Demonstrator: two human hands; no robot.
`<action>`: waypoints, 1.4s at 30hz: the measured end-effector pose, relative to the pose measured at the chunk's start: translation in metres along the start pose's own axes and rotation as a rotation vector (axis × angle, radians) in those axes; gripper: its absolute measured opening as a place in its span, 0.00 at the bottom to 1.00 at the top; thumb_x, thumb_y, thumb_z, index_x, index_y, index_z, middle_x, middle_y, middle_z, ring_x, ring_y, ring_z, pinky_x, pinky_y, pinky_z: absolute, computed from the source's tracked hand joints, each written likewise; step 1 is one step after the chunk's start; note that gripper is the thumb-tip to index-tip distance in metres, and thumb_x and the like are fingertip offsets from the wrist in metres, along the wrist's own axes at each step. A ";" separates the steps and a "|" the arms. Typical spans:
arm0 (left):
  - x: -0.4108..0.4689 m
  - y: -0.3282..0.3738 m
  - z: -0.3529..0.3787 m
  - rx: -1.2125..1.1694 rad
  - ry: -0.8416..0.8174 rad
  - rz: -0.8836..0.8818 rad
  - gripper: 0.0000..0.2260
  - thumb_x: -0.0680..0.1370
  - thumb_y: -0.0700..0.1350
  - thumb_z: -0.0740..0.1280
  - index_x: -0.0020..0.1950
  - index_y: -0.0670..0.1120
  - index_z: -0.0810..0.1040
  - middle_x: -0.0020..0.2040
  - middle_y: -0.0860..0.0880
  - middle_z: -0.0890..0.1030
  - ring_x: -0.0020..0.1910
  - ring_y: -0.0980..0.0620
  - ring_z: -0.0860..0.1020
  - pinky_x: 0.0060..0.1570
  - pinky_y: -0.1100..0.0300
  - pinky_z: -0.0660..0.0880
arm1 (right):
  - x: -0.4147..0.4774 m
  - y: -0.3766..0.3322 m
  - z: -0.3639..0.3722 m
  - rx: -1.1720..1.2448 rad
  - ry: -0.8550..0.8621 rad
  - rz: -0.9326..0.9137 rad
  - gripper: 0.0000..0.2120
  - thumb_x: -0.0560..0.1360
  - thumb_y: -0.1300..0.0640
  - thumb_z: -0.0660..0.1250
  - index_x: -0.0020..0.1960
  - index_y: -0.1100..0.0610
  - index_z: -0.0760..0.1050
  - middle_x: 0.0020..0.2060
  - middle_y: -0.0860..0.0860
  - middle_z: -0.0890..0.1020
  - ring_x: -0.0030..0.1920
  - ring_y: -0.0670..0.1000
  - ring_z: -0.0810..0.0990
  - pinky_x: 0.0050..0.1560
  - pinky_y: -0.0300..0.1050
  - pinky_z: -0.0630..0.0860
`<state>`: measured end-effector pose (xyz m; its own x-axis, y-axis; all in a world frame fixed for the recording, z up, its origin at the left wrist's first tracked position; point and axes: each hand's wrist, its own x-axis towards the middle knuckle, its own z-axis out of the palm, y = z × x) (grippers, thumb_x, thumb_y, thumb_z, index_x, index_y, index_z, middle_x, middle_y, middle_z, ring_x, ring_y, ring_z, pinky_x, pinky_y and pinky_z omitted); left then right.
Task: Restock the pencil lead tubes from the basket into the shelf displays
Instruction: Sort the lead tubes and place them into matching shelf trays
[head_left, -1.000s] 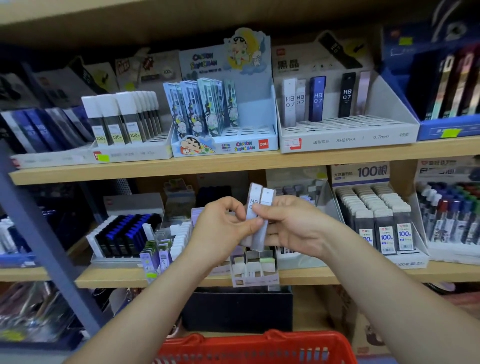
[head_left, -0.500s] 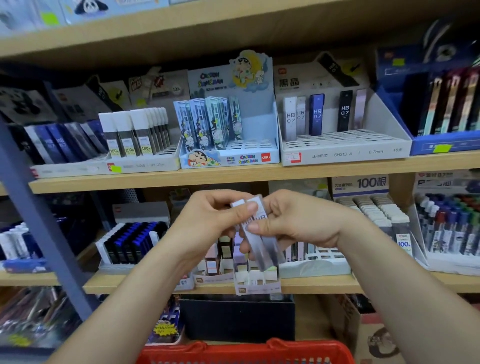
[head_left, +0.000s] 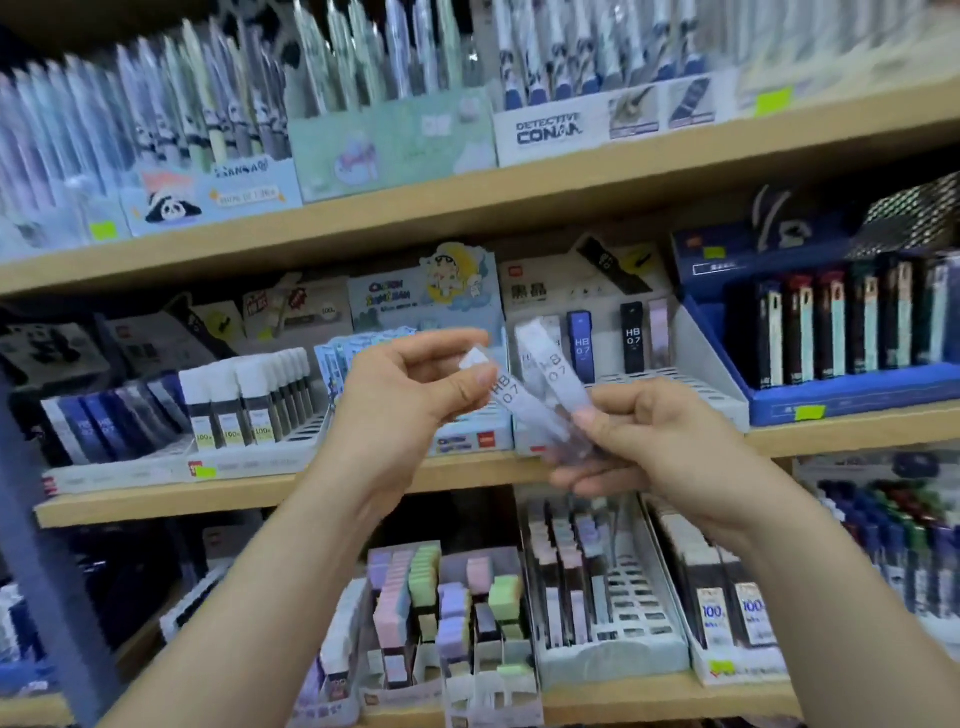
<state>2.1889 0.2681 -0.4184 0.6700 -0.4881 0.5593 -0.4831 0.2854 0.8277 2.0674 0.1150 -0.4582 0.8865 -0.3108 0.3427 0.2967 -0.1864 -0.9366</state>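
- The lead tubes (head_left: 511, 400) were held fanned, labels readable, presumably for matching to a display.
- The left grip (head_left: 410, 387) was pinched on one top; the right grip (head_left: 657, 441) was clamped round both bases.

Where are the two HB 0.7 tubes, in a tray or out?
Out. The tubes are tilted before the middle shelf: the right hand grips their lower ends, the left hand pinches one's top.
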 end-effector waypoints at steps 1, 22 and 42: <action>0.007 0.005 0.003 0.041 0.030 0.048 0.09 0.71 0.36 0.73 0.46 0.49 0.84 0.37 0.48 0.84 0.38 0.54 0.82 0.44 0.62 0.80 | 0.000 -0.001 -0.005 0.055 0.086 -0.024 0.10 0.82 0.59 0.60 0.54 0.59 0.80 0.43 0.58 0.86 0.42 0.54 0.87 0.38 0.39 0.82; 0.074 -0.006 0.028 0.488 -0.024 0.162 0.09 0.76 0.39 0.70 0.54 0.48 0.84 0.48 0.54 0.84 0.47 0.60 0.82 0.53 0.62 0.79 | 0.008 0.014 -0.017 0.179 0.521 -0.228 0.12 0.78 0.67 0.65 0.50 0.50 0.80 0.42 0.51 0.86 0.45 0.49 0.86 0.44 0.40 0.82; 0.086 0.005 0.030 0.433 -0.221 0.126 0.09 0.76 0.35 0.69 0.47 0.50 0.83 0.43 0.50 0.84 0.45 0.55 0.83 0.46 0.65 0.79 | 0.014 0.019 -0.013 0.064 0.538 -0.271 0.12 0.76 0.66 0.69 0.47 0.48 0.78 0.38 0.48 0.85 0.42 0.48 0.86 0.42 0.39 0.82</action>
<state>2.2272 0.2023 -0.3675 0.4786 -0.6484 0.5920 -0.7736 0.0076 0.6336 2.0808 0.0953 -0.4703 0.4773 -0.6913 0.5425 0.5223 -0.2733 -0.8078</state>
